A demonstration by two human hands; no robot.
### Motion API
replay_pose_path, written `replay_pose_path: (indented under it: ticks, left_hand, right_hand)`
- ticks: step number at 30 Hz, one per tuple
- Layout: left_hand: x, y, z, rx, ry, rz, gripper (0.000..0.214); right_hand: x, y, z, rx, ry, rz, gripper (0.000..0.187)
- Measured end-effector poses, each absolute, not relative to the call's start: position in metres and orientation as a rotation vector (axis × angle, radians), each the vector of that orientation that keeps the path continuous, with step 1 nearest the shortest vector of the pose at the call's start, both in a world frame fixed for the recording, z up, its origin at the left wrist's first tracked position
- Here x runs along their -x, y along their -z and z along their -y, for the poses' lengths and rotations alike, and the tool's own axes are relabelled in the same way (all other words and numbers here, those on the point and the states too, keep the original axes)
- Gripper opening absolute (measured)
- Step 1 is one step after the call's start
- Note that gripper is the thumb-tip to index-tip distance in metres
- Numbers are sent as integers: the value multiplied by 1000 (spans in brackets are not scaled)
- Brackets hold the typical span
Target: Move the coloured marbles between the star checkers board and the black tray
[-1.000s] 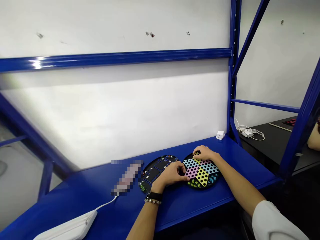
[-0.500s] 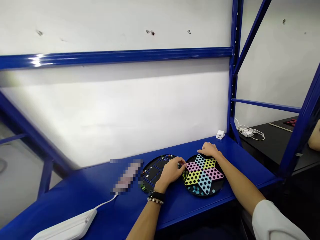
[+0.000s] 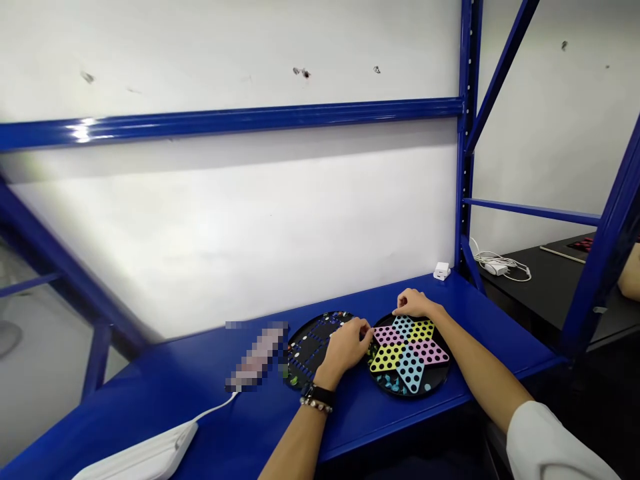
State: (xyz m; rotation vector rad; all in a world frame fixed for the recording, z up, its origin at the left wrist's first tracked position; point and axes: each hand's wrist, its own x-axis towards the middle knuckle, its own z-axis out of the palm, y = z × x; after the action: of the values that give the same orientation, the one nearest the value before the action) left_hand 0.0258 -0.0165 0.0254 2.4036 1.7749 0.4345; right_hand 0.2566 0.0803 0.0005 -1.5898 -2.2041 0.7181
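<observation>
A round black Chinese checkers board (image 3: 411, 368) with a pink, yellow and light blue star of holes lies on the blue table. Loose light blue pieces (image 3: 391, 384) and green pieces sit in its outer tray. My left hand (image 3: 349, 343) is over the board's left rim, thumb and fingertips closed together; anything between them is too small to make out. At the far rim, my right hand (image 3: 414, 303) has its fingers curled and tips pinched near the star's upper point; what they hold is hidden. Left of my left hand is a second round black board (image 3: 310, 348) with coloured pieces, partly covered.
On the table (image 3: 190, 360) are a blurred-out pinkish object (image 3: 257, 357), a white power strip (image 3: 145, 450) with a cable, and a white charger (image 3: 442, 271) at the back. Blue frame posts (image 3: 465, 167) rise behind. Another person's arm (image 3: 631, 273) shows at far right.
My right hand's fingers have curled inward and down to the far rim of the board. My left hand has turned slightly at the left rim, its fingertips still together. The view has shifted a little.
</observation>
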Motion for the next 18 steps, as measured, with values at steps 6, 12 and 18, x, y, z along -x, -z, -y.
replay_pose_path:
  ticks: [6, 12, 18]
  left_hand:
    - [-30, -23, 18, -2430, -391, -1832, 29]
    - [-35, -16, 20, -2491, -371, -1831, 26]
    - [-42, -14, 23, -2517, -243, -1834, 32]
  right_hand:
    - [-256, -3, -78, 1643, -667, 2185, 30]
    - [-257, -4, -78, 1722, -588, 2105, 26]
    - [-258, -3, -79, 1727, -580, 2089, 27]
